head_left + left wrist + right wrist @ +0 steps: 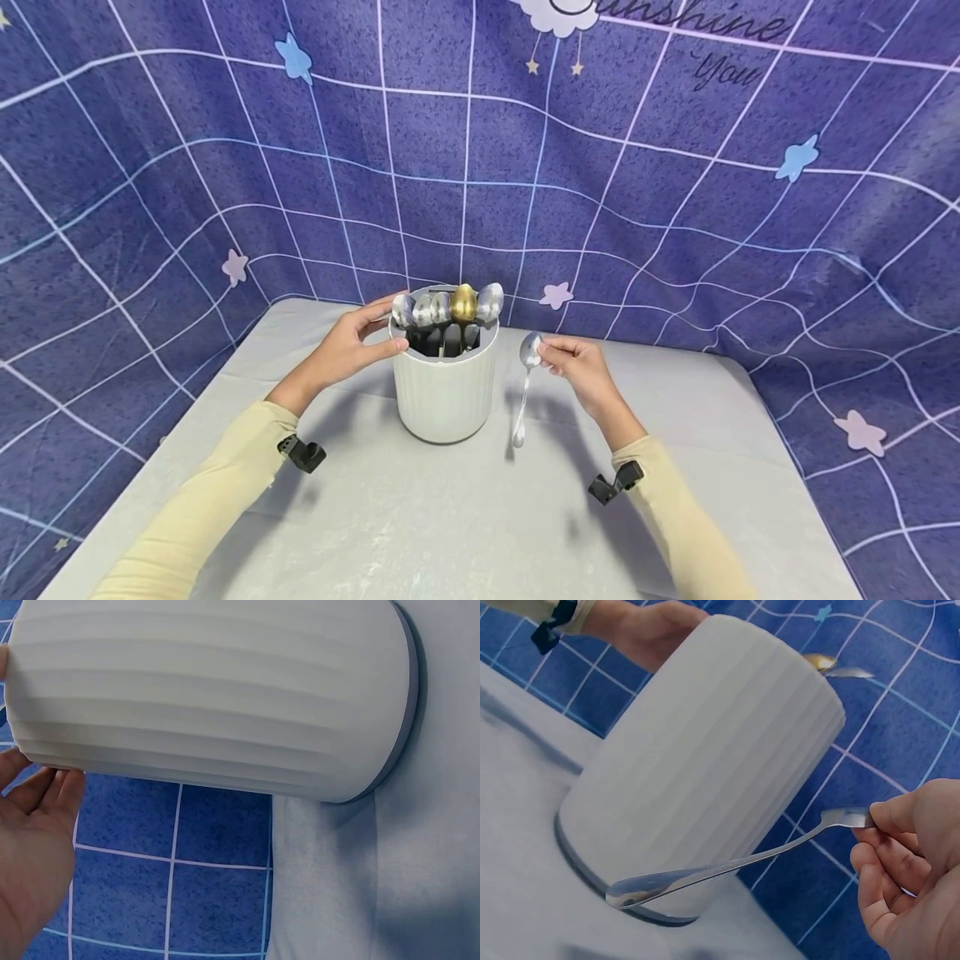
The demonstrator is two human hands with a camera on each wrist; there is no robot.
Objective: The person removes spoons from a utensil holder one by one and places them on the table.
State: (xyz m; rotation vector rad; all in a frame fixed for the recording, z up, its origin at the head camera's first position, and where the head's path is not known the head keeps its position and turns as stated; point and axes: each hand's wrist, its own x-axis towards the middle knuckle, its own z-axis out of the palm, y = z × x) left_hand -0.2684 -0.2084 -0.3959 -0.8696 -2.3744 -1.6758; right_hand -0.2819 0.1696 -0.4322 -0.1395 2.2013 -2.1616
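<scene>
A ribbed white utensil holder (pixel 444 400) stands upright on the table, with several silver spoons and one gold spoon (pixel 463 304) in it, bowls up. My left hand (pixel 352 342) grips the holder's left side at the rim, thumb at the front and fingers toward the back. To the right of the holder, my right hand (pixel 583 372) pinches a separate silver spoon (pixel 529 350) by its bowl. That spoon's handle hangs downward, its end close over the table. In the right wrist view, the spoon handle (pixel 664 882) crosses in front of the holder's base.
Darker flat pieces (pixel 452 340) show inside the holder below the spoon bowls. A light grey cloth covers the table (pixel 420 533). Purple-blue fabric (pixel 495 133) with grid lines and stars hangs behind and along both sides.
</scene>
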